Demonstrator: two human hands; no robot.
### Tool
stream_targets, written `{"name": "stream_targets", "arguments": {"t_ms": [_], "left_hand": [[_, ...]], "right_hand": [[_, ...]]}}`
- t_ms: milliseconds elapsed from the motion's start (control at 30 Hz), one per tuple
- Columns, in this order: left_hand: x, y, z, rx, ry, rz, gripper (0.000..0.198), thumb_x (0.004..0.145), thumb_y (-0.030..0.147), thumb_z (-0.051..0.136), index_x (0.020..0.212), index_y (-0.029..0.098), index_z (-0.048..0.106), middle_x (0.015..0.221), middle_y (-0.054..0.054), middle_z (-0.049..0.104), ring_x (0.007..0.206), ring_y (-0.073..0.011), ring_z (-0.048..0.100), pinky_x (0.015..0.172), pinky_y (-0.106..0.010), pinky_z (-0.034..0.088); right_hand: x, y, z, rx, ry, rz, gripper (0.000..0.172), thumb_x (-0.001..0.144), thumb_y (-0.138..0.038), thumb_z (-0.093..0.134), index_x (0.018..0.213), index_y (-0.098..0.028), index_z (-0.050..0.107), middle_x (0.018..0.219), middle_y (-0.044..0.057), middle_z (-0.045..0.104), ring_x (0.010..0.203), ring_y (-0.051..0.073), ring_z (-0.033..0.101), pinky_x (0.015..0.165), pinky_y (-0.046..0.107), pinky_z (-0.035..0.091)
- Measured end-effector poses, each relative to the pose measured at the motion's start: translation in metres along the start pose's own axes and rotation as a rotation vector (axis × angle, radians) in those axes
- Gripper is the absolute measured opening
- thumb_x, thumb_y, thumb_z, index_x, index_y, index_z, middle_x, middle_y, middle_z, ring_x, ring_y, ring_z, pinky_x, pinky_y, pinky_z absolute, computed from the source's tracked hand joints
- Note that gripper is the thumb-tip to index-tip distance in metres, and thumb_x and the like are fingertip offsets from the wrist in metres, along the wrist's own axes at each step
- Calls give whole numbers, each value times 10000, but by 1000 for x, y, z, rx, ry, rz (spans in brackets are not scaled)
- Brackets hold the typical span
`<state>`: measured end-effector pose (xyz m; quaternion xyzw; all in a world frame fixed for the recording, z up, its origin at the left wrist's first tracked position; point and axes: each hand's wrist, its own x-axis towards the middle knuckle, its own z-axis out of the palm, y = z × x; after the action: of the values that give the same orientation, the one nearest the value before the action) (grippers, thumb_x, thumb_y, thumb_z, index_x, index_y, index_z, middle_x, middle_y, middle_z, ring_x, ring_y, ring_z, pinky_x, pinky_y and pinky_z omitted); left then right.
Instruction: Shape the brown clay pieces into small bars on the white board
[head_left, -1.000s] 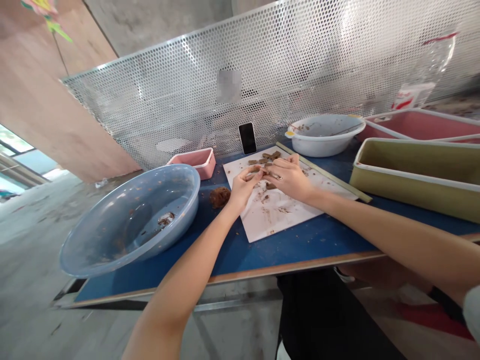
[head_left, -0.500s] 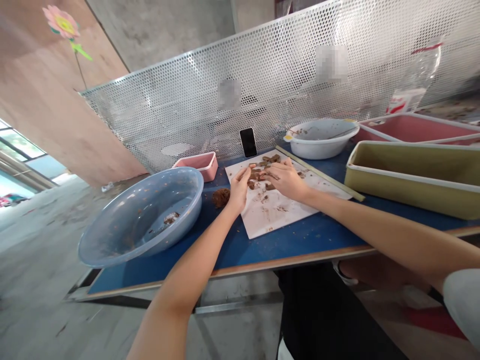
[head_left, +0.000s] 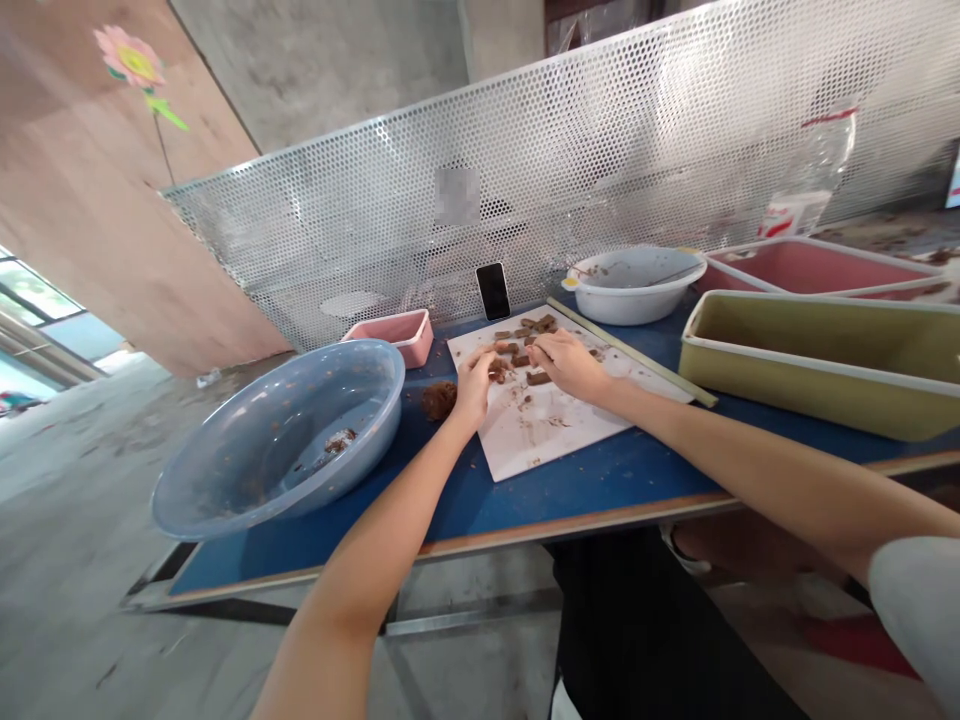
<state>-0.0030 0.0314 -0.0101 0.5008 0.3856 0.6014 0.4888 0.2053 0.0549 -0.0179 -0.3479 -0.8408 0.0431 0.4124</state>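
A white board (head_left: pixel 559 425) lies on the blue table, with several short brown clay-like pieces (head_left: pixel 538 378) and crumbs on it. My left hand (head_left: pixel 474 388) is at the board's left edge, its fingers curved round a brown clay-like lump (head_left: pixel 496 371). Above the middle of the board is my right hand (head_left: pixel 571 366), fingers bent and drawn together, tips down beside the brown pieces. Whatever those fingertips hold is hidden. Left of my left hand, a larger brown clump (head_left: pixel 439 400) rests on the table.
A big blue basin (head_left: pixel 285 430) stands at the left, near a small pink box (head_left: pixel 397 335). A phone (head_left: pixel 493 291) leans against the perforated metal screen (head_left: pixel 360 220). Along the right are a pale strip (head_left: pixel 637 352), white basin (head_left: pixel 634 300), olive trough (head_left: pixel 810 385), pink trays (head_left: pixel 825 265) and plastic bottle (head_left: pixel 806 190).
My right hand's fingers have drawn back from the brown piece under them, uncovering more pieces on the board. My left fingers have curled more round their lump. The view has shifted slightly.
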Motion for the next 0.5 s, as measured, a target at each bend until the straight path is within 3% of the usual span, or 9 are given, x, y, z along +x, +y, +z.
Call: {"name": "stream_targets", "arguments": {"t_ms": [167, 333, 500], "left_hand": [[-2, 2, 0, 17, 11, -3, 251, 861, 346, 713, 1009, 171, 816, 699, -38, 734, 624, -165, 637, 630, -288, 440], [-4, 4, 1, 17, 9, 2, 242, 847, 330, 706, 998, 174, 812, 685, -33, 726, 606, -164, 612, 633, -301, 442], [-4, 4, 2, 15, -4, 23, 224, 847, 293, 673, 980, 175, 810, 667, -30, 721, 607, -165, 618, 632, -300, 438]], "right_hand": [[2, 5, 5, -15, 31, 7, 264, 1138, -384, 536, 941, -245, 645, 996, 90, 782, 966, 276, 683, 952, 430, 432], [1, 9, 4, -27, 2, 21, 433, 1169, -461, 457, 802, -254, 553, 844, 68, 729, 840, 249, 644, 920, 422, 433], [1, 9, -2, -42, -2, 1, 447, 1192, -450, 359, 858, -247, 575, 877, 67, 723, 853, 243, 642, 899, 418, 420]]}}
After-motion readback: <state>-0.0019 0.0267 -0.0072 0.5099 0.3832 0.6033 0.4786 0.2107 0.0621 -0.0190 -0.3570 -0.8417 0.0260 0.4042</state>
